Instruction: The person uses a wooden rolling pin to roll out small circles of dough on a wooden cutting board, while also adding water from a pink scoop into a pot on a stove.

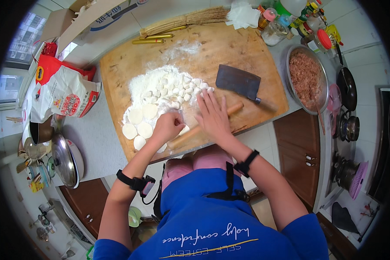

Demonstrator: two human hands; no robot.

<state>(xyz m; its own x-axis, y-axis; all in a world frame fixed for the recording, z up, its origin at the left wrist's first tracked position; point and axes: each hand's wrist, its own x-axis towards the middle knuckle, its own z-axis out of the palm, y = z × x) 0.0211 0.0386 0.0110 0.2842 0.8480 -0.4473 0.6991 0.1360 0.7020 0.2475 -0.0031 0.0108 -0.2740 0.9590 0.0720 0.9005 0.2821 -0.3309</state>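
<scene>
On a floured wooden board [247, 48], my right hand [212, 113] lies flat with its palm on a wooden rolling pin [188, 134]. My left hand [170, 126] has its fingers curled at the edge of a dough round [184, 130] beside the pin's left part. Several flat dough wrappers [145, 130] lie left of my left hand. Beyond both hands, small dough pieces [181, 92] sit in and beside a heap of white flour [146, 78]. A cleaver [238, 81] with a dark blade rests to the right of my right hand.
A metal bowl of minced filling [305, 78] with a chopstick stands right of the board. Jars and bottles [274, 32] crowd the back right corner. A straw brush [185, 20] lies along the back edge. At left are a flour bag [65, 87] and a lidded pot [65, 159].
</scene>
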